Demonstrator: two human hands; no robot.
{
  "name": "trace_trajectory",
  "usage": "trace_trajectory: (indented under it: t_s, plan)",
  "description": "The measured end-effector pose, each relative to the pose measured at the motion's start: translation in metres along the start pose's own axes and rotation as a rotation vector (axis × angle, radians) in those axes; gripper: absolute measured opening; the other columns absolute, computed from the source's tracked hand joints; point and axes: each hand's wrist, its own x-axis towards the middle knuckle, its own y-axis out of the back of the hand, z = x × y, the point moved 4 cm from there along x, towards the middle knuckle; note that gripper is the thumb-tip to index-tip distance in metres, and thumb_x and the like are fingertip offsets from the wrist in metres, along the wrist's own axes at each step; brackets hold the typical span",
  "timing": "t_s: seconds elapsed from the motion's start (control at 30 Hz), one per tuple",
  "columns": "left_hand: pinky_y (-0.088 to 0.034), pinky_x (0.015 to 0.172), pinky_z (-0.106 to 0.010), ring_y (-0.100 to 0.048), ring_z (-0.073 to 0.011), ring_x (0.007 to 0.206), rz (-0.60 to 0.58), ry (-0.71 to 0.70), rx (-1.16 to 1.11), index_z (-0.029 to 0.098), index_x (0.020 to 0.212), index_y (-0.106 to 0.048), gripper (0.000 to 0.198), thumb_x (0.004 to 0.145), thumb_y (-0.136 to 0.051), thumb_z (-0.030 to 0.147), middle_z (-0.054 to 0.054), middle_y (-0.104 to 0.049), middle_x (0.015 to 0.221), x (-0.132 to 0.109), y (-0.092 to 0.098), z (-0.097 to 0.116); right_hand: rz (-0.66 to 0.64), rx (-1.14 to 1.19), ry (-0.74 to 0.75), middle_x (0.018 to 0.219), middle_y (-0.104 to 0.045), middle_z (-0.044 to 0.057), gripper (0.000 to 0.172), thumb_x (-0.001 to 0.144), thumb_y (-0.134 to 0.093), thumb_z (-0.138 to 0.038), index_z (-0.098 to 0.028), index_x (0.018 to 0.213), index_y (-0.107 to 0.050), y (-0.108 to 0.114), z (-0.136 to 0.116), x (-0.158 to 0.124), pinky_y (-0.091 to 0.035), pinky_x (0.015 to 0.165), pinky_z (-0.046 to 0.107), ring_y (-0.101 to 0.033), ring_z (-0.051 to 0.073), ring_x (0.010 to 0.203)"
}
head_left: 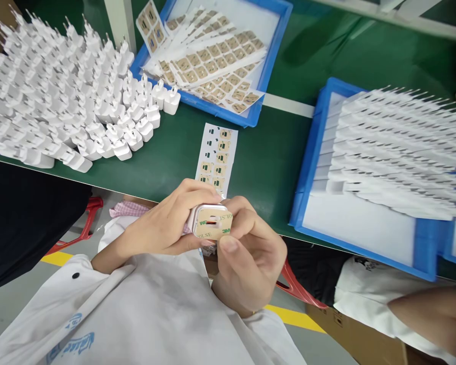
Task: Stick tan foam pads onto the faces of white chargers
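Note:
Close to my body, in front of the table edge, my left hand (171, 218) is wrapped round a white plug adapter (193, 219). The adapter's end face is turned up toward me, and a tan adhesive sticker (209, 230) with green 3M lettering covers it. A slot in the sticker shows a dark opening. My right hand (249, 248) pinches at the sticker's right edge, thumb and forefinger together at its lower corner. Just beyond my hands lies a white sheet of stickers (217, 157), with several of its places bare.
Many white plug adapters (61, 96) stand in rows at the left. A blue tray (260, 76) holds sticker sheets (213, 58). Another blue tray (307, 167) at right holds rows of adapters (395, 147). A co-worker's arm (429, 314) is at lower right; dark clothing (26, 218) shows at left.

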Motion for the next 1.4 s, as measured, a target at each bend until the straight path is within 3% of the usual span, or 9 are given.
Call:
trace_trajectory:
  t_s: [0.63, 0.87, 1.1, 1.4]
  plan:
    - [-0.058, 0.079, -0.036, -0.060, -0.0222, 0.109, 0.026, -0.002, 0.048, 0.024, 0.137, -0.039, 0.046, 0.102, -0.053, 0.049, -0.010, -0.058, 0.118, 0.003, -0.002, -0.002, 0.022, -0.077, -0.022, 0.077, -0.049, 0.000, 0.027, 0.094, -0.064, -0.031, -0.022, 0.071, -0.053, 0.002, 0.000, 0.004, -0.038, 0.062, 0.032, -0.050, 0.015, 0.070]
    - [-0.055, 0.092, -0.042, -0.057, -0.0249, 0.114, 0.016, 0.035, -0.036, 0.022, 0.139, -0.041, 0.061, 0.098, -0.045, 0.067, -0.012, -0.054, 0.122, -0.001, -0.004, -0.006, 0.056, -0.081, -0.024, 0.078, -0.050, -0.001, 0.025, 0.092, -0.063, -0.022, -0.022, 0.070, -0.052, 0.002, 0.002, 0.004, -0.037, 0.063, 0.030, -0.050, 0.014, 0.072]
    - [-0.056, 0.079, -0.034, -0.060, -0.0195, 0.097, 0.298, 0.082, -0.110, 0.022, 0.121, -0.052, 0.037, 0.103, -0.041, 0.053, -0.007, -0.056, 0.107, -0.002, -0.013, -0.011, 0.030, -0.163, -0.045, 0.076, -0.051, -0.001, 0.028, 0.091, -0.066, -0.026, -0.022, 0.068, -0.050, -0.001, 0.004, 0.007, -0.037, 0.061, 0.030, -0.049, 0.014, 0.069]
    - [-0.055, 0.072, -0.032, -0.063, -0.0172, 0.090, 0.436, 0.171, -0.064, 0.024, 0.113, -0.051, 0.025, 0.107, -0.035, 0.042, -0.005, -0.059, 0.102, -0.003, -0.017, -0.013, 0.001, -0.298, 0.002, 0.074, -0.049, -0.003, 0.031, 0.094, -0.061, -0.022, -0.022, 0.069, -0.044, -0.009, 0.008, 0.013, -0.039, 0.065, 0.029, -0.047, 0.013, 0.068]
